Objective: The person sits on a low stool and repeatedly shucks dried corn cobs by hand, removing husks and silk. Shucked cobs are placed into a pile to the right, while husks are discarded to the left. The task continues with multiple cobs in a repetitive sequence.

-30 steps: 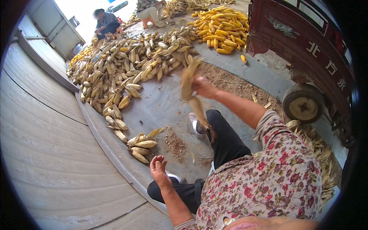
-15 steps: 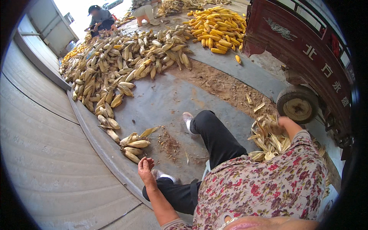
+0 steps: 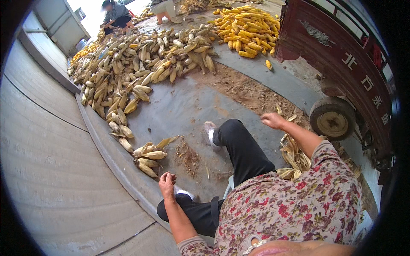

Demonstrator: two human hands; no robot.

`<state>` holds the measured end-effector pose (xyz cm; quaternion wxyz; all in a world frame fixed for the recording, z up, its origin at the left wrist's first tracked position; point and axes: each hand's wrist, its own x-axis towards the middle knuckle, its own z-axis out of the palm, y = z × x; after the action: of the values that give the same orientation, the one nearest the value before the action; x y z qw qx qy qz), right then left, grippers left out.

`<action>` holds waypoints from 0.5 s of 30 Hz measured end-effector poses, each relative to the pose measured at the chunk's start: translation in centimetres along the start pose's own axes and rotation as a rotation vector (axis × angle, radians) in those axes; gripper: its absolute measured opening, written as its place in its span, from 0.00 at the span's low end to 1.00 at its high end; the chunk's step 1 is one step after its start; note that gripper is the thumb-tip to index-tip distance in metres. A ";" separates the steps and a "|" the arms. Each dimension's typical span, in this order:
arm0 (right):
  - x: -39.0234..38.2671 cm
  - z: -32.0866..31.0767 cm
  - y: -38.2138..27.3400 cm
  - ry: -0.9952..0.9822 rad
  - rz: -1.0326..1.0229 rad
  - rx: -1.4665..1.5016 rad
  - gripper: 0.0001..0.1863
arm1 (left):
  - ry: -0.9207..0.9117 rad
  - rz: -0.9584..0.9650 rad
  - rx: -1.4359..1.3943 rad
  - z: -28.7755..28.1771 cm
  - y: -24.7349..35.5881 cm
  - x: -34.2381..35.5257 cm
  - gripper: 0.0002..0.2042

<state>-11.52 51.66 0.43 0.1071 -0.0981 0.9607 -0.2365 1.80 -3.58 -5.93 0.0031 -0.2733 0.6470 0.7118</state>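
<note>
Unhusked cobs (image 3: 147, 157): small cluster on the ground, just left of the left hand.
Left hand (image 3: 167, 184): grip loosely curled, empty, hovering beside the knee.
Right hand (image 3: 272, 120): grip half-closed, holding nothing, above the husk pile (image 3: 294, 154).

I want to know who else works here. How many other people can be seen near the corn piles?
2. One person crouches at the far top left, behind the pile of unhusked corn. A second squats at the top centre, cut off by the frame edge. Others may be hidden out of view.
</note>
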 end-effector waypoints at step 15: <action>5.3 9.3 -18.3 -0.055 -0.552 -0.040 0.11 | -0.008 0.011 0.038 1.1 0.2 -0.4 0.11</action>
<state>-11.73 30.47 0.27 0.0629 -0.3645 0.8989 -0.2350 1.68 -2.43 -5.60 0.0071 -0.2668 0.6618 0.7006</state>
